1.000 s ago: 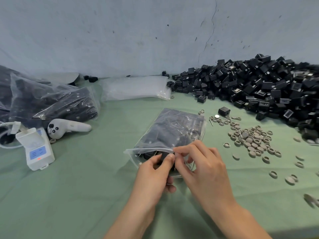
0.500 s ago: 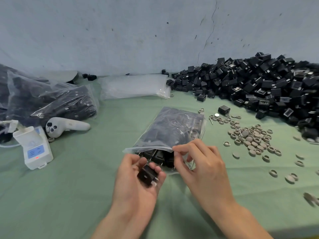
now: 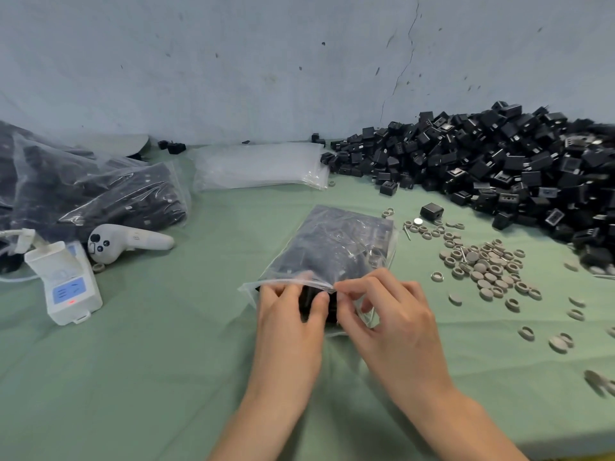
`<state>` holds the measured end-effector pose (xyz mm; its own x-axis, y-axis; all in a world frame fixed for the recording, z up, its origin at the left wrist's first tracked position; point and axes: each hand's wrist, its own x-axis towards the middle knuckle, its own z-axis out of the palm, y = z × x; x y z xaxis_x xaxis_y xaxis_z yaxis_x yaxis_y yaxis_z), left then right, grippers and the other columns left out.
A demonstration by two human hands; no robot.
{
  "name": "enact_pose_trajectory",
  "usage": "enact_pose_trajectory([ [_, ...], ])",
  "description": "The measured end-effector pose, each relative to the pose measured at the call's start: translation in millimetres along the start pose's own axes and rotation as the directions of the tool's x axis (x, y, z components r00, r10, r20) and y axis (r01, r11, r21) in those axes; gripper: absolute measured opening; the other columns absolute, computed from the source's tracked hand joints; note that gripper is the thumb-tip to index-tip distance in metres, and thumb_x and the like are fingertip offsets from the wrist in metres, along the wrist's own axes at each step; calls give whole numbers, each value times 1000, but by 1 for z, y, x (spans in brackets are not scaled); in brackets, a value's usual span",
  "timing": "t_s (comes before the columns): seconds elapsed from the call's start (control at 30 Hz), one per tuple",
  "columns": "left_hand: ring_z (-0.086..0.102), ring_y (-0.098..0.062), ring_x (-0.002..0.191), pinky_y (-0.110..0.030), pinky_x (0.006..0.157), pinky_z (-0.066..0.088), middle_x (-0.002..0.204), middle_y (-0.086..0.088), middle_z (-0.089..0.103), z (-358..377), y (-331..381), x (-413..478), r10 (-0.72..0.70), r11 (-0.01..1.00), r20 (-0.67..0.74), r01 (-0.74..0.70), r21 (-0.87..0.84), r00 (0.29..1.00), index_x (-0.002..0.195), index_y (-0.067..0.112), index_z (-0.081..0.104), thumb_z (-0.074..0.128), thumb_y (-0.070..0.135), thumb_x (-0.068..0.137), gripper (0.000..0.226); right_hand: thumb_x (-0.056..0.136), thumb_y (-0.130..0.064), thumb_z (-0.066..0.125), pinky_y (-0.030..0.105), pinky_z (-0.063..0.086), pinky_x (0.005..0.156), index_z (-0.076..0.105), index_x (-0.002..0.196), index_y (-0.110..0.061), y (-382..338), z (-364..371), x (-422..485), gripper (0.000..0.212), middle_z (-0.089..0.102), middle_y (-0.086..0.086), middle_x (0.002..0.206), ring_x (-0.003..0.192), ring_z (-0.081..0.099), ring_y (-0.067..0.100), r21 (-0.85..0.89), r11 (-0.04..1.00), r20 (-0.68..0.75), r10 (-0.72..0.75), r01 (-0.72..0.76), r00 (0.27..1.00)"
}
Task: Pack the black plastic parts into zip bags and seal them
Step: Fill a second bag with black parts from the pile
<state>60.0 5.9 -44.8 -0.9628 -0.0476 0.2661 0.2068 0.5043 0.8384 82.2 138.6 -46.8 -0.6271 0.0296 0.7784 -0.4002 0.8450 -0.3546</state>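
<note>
While your right hand (image 3: pixel 392 314) pinches the upper lip of the zip bag (image 3: pixel 332 247) open, your left hand (image 3: pixel 289 314) curls its fingers round a black part (image 3: pixel 312 299) at the mouth. The bag lies mid-counter (image 3: pixel 166 361) and looks nearly full. Next, seat the part deep, clear of the zip track, before you press the seal.

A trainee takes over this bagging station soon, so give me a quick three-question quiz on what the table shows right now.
1. True or false: the zip bag in the middle is already sealed.
2. Which hand pinches the bag's upper lip: A, the left hand, or B, the right hand?
3. Fill in: the left hand holds a black part at the bag's ____.
Key: 1 false, its mouth gapes open; 2 B; 3 mouth.
</note>
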Motion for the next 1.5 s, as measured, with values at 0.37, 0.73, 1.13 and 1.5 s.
enact_pose_trajectory([
  [0.37, 44, -21, 124, -31, 101, 37, 132, -3, 46, 8, 1, -17, 185, 948, -17, -174, 266, 983, 132, 13, 50, 48, 29, 98, 37, 89, -23, 64, 33, 44, 75, 71, 91, -24, 0, 0, 1, 8, 61, -14, 81, 67, 58, 9, -3, 1000, -16, -10, 10, 1000],
  [0.73, -11, -4, 150, -24, 121, 12, 165, 7, -1, -1, -7, 22, 338, 753, 536, -564, 338, 773, 153, 21, 32, 32, 26, 103, 51, 88, -21, 65, 33, 44, 75, 69, 87, -21, 1, -2, 2, 5, 61, -11, 80, 69, 59, 12, 21, 999, -2, -27, 27, 1000],
  [1.13, 3, -8, 152, -28, 123, 4, 163, 12, 7, -19, -11, 10, 337, 656, 543, -605, 451, 769, 152, 34, 31, 8, 54, 96, 63, 88, -20, 69, 27, 41, 78, 71, 88, -22, 3, 0, 5, 3, 61, -12, 80, 69, 58, 9, 23, 999, 2, -40, 40, 999],
  [1.5, -37, -18, 142, -29, 117, -23, 152, 0, -40, 6, -13, 28, 279, 589, 565, -604, 537, 776, 157, 20, -7, 10, 41, 99, 64, 88, -19, 67, 26, 41, 78, 70, 87, -22, 2, 2, 1, 4, 59, -12, 78, 68, 55, 7, 12, 998, 3, -61, 61, 998],
])
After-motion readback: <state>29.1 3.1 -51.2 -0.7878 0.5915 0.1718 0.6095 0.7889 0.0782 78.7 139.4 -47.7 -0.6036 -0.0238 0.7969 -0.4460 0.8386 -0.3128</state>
